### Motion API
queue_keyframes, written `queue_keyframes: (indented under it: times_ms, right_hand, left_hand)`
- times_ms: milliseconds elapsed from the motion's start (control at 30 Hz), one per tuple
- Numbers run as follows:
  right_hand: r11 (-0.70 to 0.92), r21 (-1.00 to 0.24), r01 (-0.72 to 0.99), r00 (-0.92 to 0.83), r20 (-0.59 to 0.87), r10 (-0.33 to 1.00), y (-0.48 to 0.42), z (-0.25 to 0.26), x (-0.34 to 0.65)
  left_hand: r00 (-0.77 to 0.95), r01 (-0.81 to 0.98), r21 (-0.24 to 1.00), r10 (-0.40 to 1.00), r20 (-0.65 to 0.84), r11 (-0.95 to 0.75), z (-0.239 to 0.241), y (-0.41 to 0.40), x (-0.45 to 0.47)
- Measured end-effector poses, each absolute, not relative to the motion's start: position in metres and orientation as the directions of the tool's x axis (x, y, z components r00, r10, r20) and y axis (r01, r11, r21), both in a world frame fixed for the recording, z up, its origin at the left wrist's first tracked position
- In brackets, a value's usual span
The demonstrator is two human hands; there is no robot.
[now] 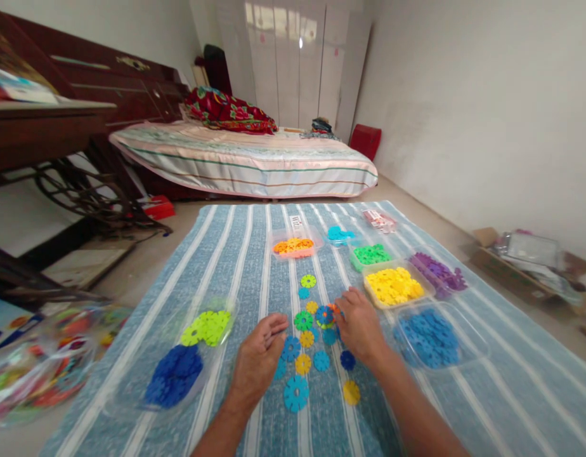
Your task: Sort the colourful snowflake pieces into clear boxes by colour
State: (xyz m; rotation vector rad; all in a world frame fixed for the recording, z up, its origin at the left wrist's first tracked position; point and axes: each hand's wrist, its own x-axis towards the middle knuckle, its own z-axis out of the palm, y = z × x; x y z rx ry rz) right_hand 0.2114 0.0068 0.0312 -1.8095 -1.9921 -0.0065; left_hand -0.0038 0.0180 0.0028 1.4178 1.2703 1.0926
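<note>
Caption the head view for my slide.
Left hand and right hand among loose plastic discs on a striped mat, colour-sorted trays alongside.

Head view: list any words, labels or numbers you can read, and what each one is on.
Nothing can be read.
White label behind the orange-piece tray: dark print, too small and blurred to read.
Packet at the far edge of the striped cloth: red print, unreadable.
Booklet on the desk: cover blurred, no legible text.
</note>
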Motion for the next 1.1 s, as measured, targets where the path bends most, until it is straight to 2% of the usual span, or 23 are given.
queue_keyframes:
  times_ms: [133,300,733,1100]
  right_hand:
    - [0.102,-0.245,0.964,-0.066,0.151,0.986,0.011,0.028,0.208]
    - [0.073,-0.298,0.952,-0.04,0.113,0.993,0.01,0.026,0.211]
    - [0.176,-0.395,0.902,-0.08,0.247,0.966,0.012,0.019,0.204]
    - [0.275,-0.564,0.778,-0.036,0.398,0.917,0.005,0.034,0.194]
  left_hand:
    - [0.083,0.206,0.978,0.996,0.019,-0.036,0.008,0.017,-0.003]
    - [0.091,0.218,0.976,0.996,0.002,-0.022,0.012,0.016,-0.001]
    - [0.083,0.228,0.973,0.996,0.014,-0.033,0.014,0.015,-0.001]
    - [0.067,0.233,0.972,0.998,0.006,-0.022,0.011,0.022,-0.003]
